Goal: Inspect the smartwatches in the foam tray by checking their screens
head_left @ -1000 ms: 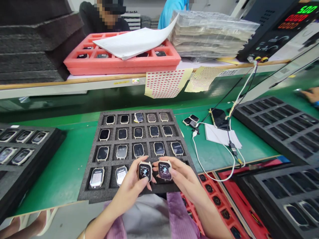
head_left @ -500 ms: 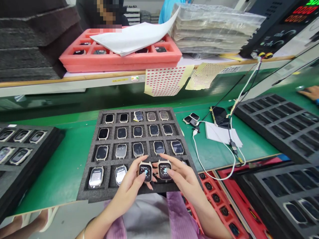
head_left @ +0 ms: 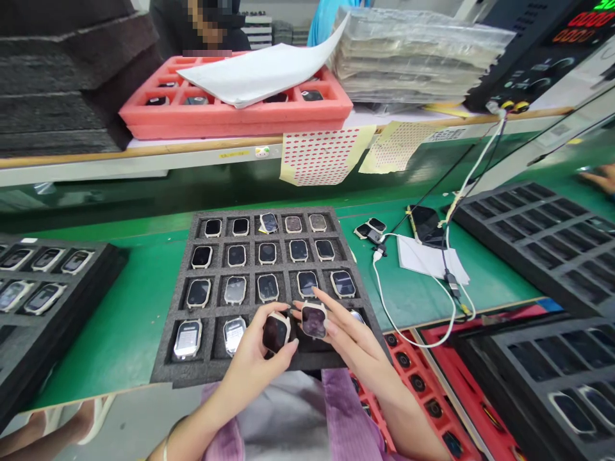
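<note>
My left hand grips a smartwatch body by its sides, its dark screen tilted. Beside it, my right hand holds a second smartwatch body, thumb at its right edge, screen dark with a purplish sheen. Neither watch has a strap. Both hands are over the front row of a grey foam tray, whose other pockets hold similar watches such as a lit white-screened one. Another watch lies partly hidden behind my right hand.
Black foam trays stand at the left and right. White cables, a phone and folded paper lie right of the tray. A shelf above bears a red foam tray. Another person's hand shows at far right.
Both watch screens have gone from lit dials to dark. The left watch has turned and tilted in my left hand; my right thumb has moved off the other screen to its edge.
</note>
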### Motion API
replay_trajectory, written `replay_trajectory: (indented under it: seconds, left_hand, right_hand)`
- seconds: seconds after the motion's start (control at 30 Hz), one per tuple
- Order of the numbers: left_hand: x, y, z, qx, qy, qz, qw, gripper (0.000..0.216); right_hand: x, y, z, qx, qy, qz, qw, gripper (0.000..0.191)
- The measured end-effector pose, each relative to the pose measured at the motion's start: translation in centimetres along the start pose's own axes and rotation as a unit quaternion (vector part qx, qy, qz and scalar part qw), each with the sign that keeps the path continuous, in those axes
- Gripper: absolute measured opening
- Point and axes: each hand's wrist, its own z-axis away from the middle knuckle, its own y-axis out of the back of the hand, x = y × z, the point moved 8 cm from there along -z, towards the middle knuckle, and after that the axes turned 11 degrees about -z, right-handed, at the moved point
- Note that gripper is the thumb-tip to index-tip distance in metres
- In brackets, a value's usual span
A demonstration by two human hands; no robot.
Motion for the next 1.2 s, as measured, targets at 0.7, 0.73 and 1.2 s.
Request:
replay_trajectory:
  seconds: [0.7,0.73,1.2]
  left_hand:
    - [0.1,0.1,0.6,-0.017,-0.035,-0.1,0.994,0.037]
    - [0.1,0.1,0.7,-0.02,-0.035,-0.103,0.994,0.035]
    - [0.6,0.1,0.5,-0.017,-0.031,-0.095,0.995,0.031]
  right_hand:
    - [-1.5,-1.3,-0.4,-0.07,0.057,-0.076,0.993,0.032]
    - [-1.6,-1.2,-0.4,-0.068,0.064,-0.075,0.993,0.032]
    - [-1.5,-1.0,-0.5,-0.06,0.071,-0.077,0.993,0.032]
